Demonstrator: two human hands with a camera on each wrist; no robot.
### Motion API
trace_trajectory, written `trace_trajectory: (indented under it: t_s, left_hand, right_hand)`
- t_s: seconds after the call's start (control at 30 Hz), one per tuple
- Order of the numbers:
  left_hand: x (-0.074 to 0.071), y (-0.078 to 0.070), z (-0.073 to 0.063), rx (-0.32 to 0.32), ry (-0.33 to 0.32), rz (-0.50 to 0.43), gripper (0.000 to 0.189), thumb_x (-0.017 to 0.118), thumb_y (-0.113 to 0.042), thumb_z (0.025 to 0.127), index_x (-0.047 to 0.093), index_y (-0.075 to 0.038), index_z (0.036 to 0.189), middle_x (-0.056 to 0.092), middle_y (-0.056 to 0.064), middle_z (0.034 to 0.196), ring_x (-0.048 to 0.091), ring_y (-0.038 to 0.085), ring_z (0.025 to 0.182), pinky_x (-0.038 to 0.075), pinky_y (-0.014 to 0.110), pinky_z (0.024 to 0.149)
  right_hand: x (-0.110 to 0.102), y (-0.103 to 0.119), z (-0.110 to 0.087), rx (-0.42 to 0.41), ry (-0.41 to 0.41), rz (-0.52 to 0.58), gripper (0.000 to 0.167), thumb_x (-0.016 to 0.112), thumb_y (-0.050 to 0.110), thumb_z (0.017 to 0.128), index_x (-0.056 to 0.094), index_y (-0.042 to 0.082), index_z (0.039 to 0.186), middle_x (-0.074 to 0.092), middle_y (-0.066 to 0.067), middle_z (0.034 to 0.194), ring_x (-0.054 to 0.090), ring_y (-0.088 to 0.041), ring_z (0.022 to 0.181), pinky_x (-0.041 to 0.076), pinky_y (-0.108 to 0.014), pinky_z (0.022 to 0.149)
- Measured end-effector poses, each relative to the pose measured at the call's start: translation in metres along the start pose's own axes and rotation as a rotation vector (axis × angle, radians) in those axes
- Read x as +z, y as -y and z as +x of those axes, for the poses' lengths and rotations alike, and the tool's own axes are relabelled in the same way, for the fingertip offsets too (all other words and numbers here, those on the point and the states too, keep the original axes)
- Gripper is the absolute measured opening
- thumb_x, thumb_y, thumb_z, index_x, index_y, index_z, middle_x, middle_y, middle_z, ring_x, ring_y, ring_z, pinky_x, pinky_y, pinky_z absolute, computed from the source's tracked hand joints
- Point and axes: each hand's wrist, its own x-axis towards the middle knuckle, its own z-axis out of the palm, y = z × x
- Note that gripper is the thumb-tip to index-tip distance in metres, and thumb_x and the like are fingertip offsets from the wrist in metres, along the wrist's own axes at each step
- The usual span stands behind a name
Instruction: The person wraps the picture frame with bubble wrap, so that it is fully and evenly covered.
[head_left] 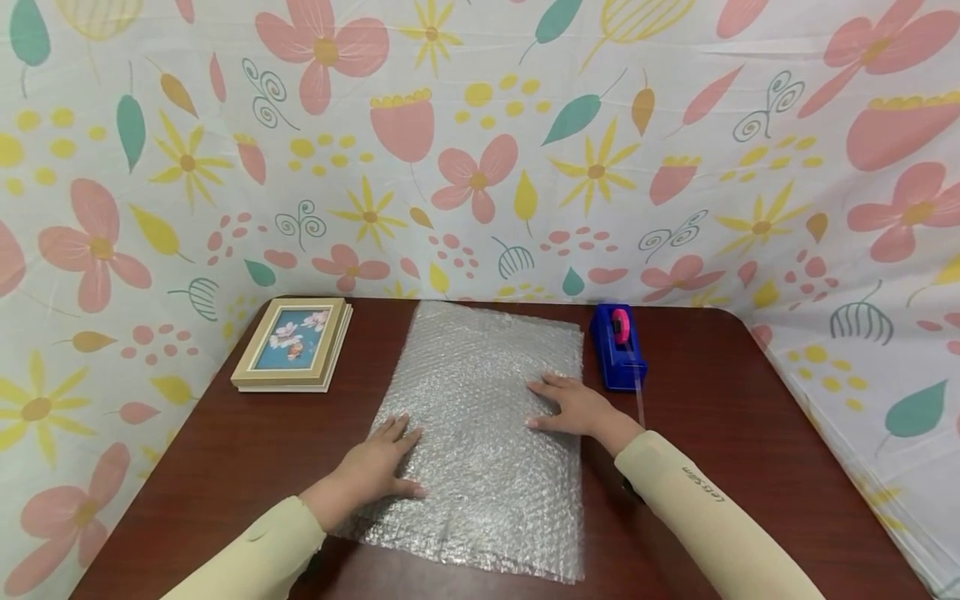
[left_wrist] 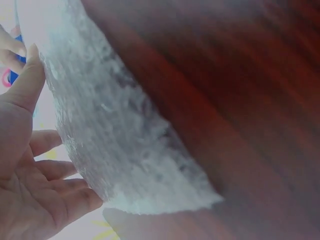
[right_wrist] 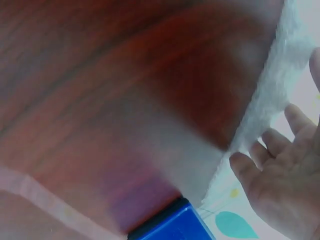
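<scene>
A sheet of bubble wrap (head_left: pixel 480 467) lies flat on the dark wooden table, its long side running away from me. My left hand (head_left: pixel 371 467) rests on its left edge with the fingers spread. Over the right part of the sheet, my right hand (head_left: pixel 573 406) has its fingers extended, the fingertips on or just above the plastic. In the left wrist view the left hand (left_wrist: pixel 35 185) shows beside the bubble wrap (left_wrist: pixel 120 130). The right wrist view has the right hand (right_wrist: pixel 285 175) by the sheet's edge, holding nothing.
A blue tape dispenser (head_left: pixel 618 375) with a pink core stands right of the sheet, a strip of clear tape (head_left: pixel 639 398) hanging from it toward me. Stacked picture frames (head_left: pixel 296 346) lie at the back left. A flowered cloth (head_left: pixel 480 108) hangs behind the table (head_left: pixel 720 400).
</scene>
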Motion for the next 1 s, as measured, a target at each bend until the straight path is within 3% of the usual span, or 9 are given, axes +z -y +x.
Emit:
trace_trajectory:
  t_s: [0.37, 0.53, 0.67, 0.77, 1.0]
  left_hand:
    - [-0.005, 0.014, -0.003, 0.033, 0.021, -0.011, 0.093, 0.085, -0.045, 0.078, 0.047, -0.006, 0.153, 0.034, 0.025, 0.165, 0.030, 0.045, 0.154, 0.045, 0.059, 0.113]
    - [-0.007, 0.018, -0.003, 0.034, 0.023, -0.013, 0.093, 0.086, -0.045, 0.077, 0.048, -0.008, 0.153, 0.034, 0.024, 0.165, 0.032, 0.045, 0.153, 0.044, 0.059, 0.115]
    - [-0.009, 0.021, -0.003, 0.048, 0.030, -0.001, 0.092, 0.086, -0.045, 0.077, 0.048, -0.008, 0.153, 0.034, 0.023, 0.165, 0.032, 0.044, 0.153, 0.044, 0.058, 0.115]
    - [-0.011, 0.024, -0.002, 0.067, 0.035, 0.006, 0.092, 0.086, -0.045, 0.077, 0.048, -0.008, 0.153, 0.034, 0.022, 0.165, 0.033, 0.044, 0.153, 0.044, 0.058, 0.114]
    - [-0.016, 0.034, -0.003, 0.102, 0.037, 0.030, 0.092, 0.087, -0.045, 0.076, 0.049, -0.010, 0.152, 0.036, 0.019, 0.165, 0.035, 0.043, 0.152, 0.045, 0.057, 0.114]
  right_hand:
    - [-0.003, -0.001, -0.010, -0.035, 0.048, -0.032, 0.083, 0.074, 0.054, 0.089, 0.044, 0.017, 0.156, 0.037, -0.020, 0.165, 0.033, -0.052, 0.149, 0.039, -0.065, 0.116]
    - [0.000, -0.003, -0.015, -0.084, -0.006, -0.110, 0.081, 0.073, 0.054, 0.088, 0.047, 0.017, 0.155, 0.044, -0.019, 0.161, 0.040, -0.049, 0.146, 0.041, -0.064, 0.114]
    - [0.007, -0.005, -0.020, -0.116, -0.056, -0.173, 0.078, 0.069, 0.056, 0.090, 0.047, 0.018, 0.154, 0.045, -0.017, 0.161, 0.036, -0.046, 0.151, 0.036, -0.067, 0.118]
    - [0.011, -0.006, -0.022, -0.132, -0.065, -0.162, 0.078, 0.068, 0.056, 0.091, 0.047, 0.016, 0.154, 0.042, -0.017, 0.163, 0.031, -0.045, 0.154, 0.031, -0.069, 0.120]
    - [0.012, -0.005, -0.025, -0.166, -0.037, -0.129, 0.082, 0.070, 0.058, 0.089, 0.046, 0.014, 0.155, 0.042, -0.019, 0.162, 0.036, -0.044, 0.152, 0.033, -0.068, 0.118]
